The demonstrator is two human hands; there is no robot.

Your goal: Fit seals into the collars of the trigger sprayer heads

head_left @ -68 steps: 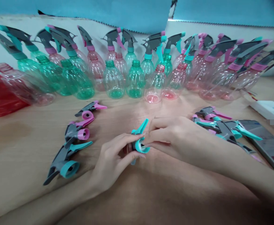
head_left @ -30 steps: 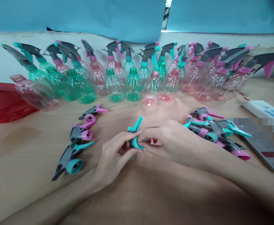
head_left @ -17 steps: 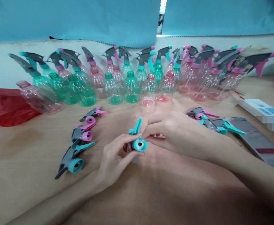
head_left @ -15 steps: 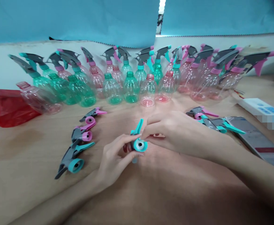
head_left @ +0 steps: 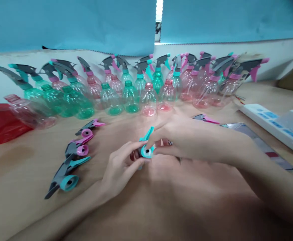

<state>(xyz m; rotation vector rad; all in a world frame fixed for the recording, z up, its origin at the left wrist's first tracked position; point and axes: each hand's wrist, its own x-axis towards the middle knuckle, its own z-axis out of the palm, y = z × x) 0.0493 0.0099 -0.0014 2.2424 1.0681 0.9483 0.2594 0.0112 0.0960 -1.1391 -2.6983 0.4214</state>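
Between the fingers and thumb of my left hand (head_left: 118, 164) is a grey and teal trigger spray head (head_left: 146, 152), its round collar facing me and its teal lever pointing up. My right hand (head_left: 181, 135) reaches across from the right, with fingertips closed at the collar's edge; its other fingers curl beside it. Left of my hands lie a teal-collared spray head (head_left: 68, 182) and two pink-collared ones, a middle one (head_left: 82, 150) and a farther one (head_left: 87, 132). Another grey and pink head (head_left: 206, 119) shows partly behind my right wrist.
Clear green bottles (head_left: 130, 97) and pink bottles (head_left: 149, 100) stand along the back, many with spray heads on. One pink bottle (head_left: 31, 112) leans by a red plastic bag (head_left: 3, 124). At right lie a phone (head_left: 267, 150) and a white power strip (head_left: 269, 117).
The view has turned slightly right. My right hand has shifted its fingers further over the collar, and its forearm now covers the teal spray head at the right.
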